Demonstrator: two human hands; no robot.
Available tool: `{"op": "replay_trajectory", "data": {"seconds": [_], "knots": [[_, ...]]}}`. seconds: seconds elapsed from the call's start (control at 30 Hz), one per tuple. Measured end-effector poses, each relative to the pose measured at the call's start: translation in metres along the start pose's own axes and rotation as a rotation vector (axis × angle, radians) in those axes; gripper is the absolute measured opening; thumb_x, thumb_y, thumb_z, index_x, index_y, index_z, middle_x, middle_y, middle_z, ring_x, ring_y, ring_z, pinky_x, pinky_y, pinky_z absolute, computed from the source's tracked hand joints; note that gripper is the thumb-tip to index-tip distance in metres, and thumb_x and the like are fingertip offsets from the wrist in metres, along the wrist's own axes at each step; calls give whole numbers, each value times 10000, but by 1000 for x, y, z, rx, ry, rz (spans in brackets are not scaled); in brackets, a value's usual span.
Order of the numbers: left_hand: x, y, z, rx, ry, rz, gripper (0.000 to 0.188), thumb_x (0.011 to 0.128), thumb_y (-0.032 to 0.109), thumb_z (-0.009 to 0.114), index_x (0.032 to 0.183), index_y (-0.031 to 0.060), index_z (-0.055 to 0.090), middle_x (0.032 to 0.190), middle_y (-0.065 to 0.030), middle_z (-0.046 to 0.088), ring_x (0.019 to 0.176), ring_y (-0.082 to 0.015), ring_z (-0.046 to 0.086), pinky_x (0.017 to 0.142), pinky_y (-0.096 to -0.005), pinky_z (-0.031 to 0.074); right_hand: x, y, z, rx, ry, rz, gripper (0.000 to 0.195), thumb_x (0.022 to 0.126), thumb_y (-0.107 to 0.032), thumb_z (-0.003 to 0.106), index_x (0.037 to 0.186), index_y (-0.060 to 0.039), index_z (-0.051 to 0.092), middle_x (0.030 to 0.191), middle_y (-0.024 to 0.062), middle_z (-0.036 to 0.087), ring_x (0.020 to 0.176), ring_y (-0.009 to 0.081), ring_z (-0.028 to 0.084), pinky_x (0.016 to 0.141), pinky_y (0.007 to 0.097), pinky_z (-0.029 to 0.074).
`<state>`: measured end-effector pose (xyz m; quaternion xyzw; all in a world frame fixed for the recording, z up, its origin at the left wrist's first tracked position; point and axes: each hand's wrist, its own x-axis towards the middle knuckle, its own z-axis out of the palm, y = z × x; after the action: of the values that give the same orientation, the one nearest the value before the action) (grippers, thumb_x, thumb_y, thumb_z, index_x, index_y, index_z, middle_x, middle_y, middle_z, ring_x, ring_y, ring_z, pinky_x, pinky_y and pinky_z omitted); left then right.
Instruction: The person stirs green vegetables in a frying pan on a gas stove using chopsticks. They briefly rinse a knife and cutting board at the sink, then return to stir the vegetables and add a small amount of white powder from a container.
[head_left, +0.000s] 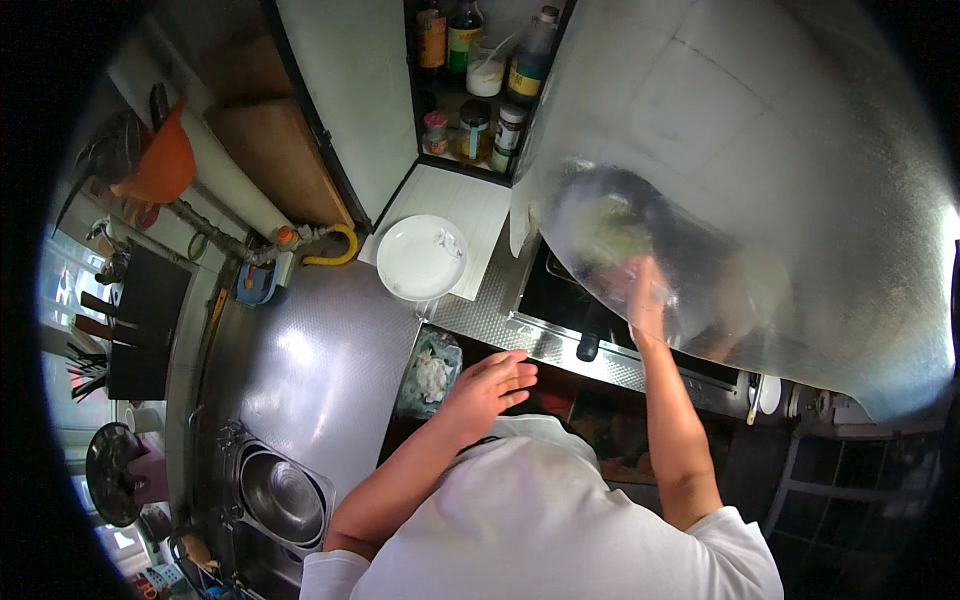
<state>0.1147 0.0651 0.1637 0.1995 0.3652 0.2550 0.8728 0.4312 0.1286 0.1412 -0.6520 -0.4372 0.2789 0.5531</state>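
My left hand (487, 394) is in front of my body near the front edge of the counter. It holds nothing, and its fingers are spread. My right hand (645, 289) reaches over the stove (551, 289), partly behind a translucent, glossy sheet (750, 120). Through that sheet a dark wok (589, 180) shows dimly, with pale green food (611, 225) in it. The hand's fingers are blurred there, so whether they grip anything is hidden. Left of the stove, a white plate (412, 266) rests on a pale board (480, 217).
An open cabinet (465, 166) holds bottles and jars. Its door (352, 90) swings out left. A metal counter (307, 360) leads to a sink with a steel basin (281, 495). A lined waste bin (431, 375) stands below the edge. A black knob (589, 346) juts from the stove front.
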Motion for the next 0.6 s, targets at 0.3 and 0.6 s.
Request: {"op": "replay_trajectory", "data": {"seconds": [0.3, 0.6], "knots": [[-16, -3, -42, -159, 184, 72, 424, 988, 334, 577, 1289, 36, 556, 1144, -104, 626, 1072, -255, 606, 945, -405, 487, 35, 14, 13, -154, -47, 124, 598, 1029, -566, 401, 1061, -23, 649, 942, 103, 670, 840, 184, 643, 714, 333, 509], [-15, 5, -41, -210, 118, 78, 369, 1018, 267, 540, 1296, 25, 549, 1118, -91, 622, 1037, -221, 617, 921, -362, 507, 47, 23, 17, -197, -61, 50, 567, 1036, -526, 424, 998, -9, 656, 801, 71, 665, 686, 173, 609, 601, 354, 483]]}}
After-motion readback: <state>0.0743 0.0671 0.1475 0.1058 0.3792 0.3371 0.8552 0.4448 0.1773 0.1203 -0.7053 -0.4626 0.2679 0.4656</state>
